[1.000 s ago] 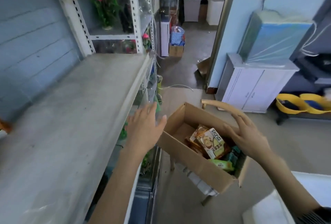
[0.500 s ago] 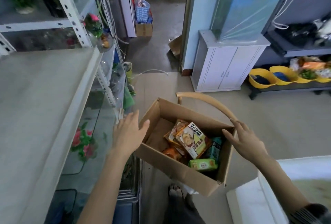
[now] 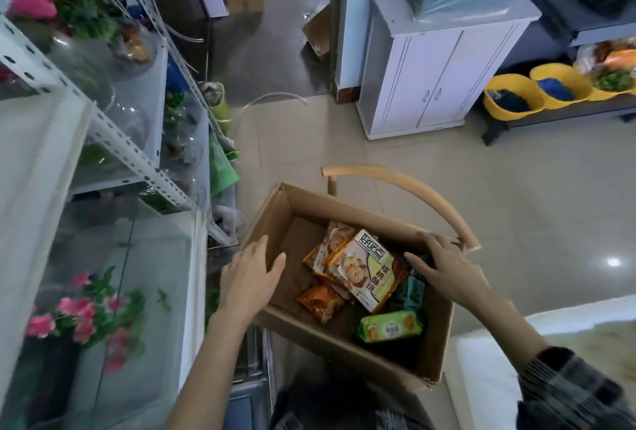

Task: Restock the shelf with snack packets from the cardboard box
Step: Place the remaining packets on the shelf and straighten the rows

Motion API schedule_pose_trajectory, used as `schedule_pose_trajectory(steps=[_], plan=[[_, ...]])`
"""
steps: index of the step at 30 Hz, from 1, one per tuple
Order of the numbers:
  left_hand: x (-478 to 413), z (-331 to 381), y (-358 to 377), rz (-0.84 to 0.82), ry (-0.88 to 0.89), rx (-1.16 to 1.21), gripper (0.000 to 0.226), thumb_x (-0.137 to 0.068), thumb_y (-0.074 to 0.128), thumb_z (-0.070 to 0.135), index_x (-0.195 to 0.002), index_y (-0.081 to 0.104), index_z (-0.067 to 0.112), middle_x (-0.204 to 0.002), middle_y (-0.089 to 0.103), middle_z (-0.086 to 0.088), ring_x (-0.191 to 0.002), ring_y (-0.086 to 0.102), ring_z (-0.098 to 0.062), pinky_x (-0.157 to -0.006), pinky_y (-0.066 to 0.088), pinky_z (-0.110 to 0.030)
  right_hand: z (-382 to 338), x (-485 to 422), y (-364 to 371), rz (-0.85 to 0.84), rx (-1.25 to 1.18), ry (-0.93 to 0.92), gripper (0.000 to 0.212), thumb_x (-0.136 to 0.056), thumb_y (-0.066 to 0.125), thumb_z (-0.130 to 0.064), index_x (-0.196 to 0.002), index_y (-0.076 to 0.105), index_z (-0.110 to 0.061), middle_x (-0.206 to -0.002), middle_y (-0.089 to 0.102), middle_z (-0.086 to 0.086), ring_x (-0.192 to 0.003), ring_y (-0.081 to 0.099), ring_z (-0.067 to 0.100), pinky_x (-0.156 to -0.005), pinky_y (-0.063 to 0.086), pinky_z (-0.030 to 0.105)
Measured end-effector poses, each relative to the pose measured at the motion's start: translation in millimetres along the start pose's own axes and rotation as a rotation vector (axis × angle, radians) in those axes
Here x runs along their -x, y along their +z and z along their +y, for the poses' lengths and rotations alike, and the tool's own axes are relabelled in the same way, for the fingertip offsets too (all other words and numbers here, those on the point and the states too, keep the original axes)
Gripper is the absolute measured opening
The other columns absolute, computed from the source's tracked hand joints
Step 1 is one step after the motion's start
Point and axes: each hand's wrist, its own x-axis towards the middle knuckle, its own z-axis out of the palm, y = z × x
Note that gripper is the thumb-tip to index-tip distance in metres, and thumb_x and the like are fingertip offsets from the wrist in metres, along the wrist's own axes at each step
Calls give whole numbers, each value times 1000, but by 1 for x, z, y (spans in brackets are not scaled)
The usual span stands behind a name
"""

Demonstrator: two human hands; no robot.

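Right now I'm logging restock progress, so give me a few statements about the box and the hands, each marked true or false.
1. The cardboard box is empty. False: several snack packets lie inside.
2. The left hand holds a packet. False: it is open over the box's left wall, holding nothing.
3. The right hand rests at the box's far right edge. True.
4. A green packet lies nearest the box's near wall. True.
5. The box sits on the shelf. False: it sits beside it, by a curved wooden chair back.
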Motion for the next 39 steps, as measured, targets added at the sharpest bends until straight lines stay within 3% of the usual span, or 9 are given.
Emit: schedule_pose_trajectory(steps=[11, 15, 20, 25, 29, 35, 39], plan=[[-89, -1, 109, -331, 34, -68, 60, -97, 34, 52, -149, 23, 23, -149, 38, -3, -131, 40, -24, -106, 34, -40, 33, -64, 113, -319, -90, 201, 78, -89, 47, -61, -150, 8, -32, -154, 20, 4, -134, 37, 24, -104, 41, 41], [-120, 11, 143, -344, 182, 1, 54, -98, 40, 45, -146, 28, 25, -147, 38, -1, -131, 39, -23, -105, 34, -40, 47, -82, 147, -313, -142, 228, 85, -88, 51, -58, -150, -3, -35, -158, 2, 6, -139, 30, 27, -106, 39, 41], [-144, 29, 180, -378, 314, 83, 62, -96, 47, 37, -150, 20, 23, -155, 24, -1, -140, 26, -22, -111, 27, -39, 52, -103, 177, -268, -211, 214, 96, -85, 61, -53, -149, -7, -35, -158, -10, 6, -133, 39, 31, -100, 44, 42], [-157, 38, 203, -421, 322, 175, 72, -94, 54, 30, -152, 12, 20, -156, 23, -3, -142, 24, -21, -111, 26, -35, 54, -123, 198, -260, -433, 359, 106, -81, 68, -47, -149, -12, -34, -157, -16, 11, -141, 23, 37, -109, 31, 45], [-159, 38, 213, -510, 301, 177, 79, -93, 56, 34, -152, 4, 26, -152, 30, -5, -138, 31, -21, -110, 30, -39, 52, -130, 210, -230, -597, 454, 109, -78, 74, -43, -150, -7, -33, -157, -10, 12, -145, 8, 35, -114, 21, 48], [-156, 40, 220, -527, 279, 239, 80, -91, 59, 36, -151, 6, 34, -156, 13, 0, -143, 17, -23, -114, 25, -44, 49, -132, 212, -130, -740, 452, 88, -77, 77, -29, -145, 22, -31, -150, 4, 10, -137, 24, 36, -110, 32, 42], [-159, 31, 215, -513, 245, 336, 70, -93, 57, 34, -149, 15, 37, -149, 28, 0, -136, 34, -20, -111, 34, -41, 43, -129, 212, -79, -780, 393, 80, -81, 75, -21, -143, 27, -37, -148, 4, 8, -136, 23, 35, -106, 35, 34]])
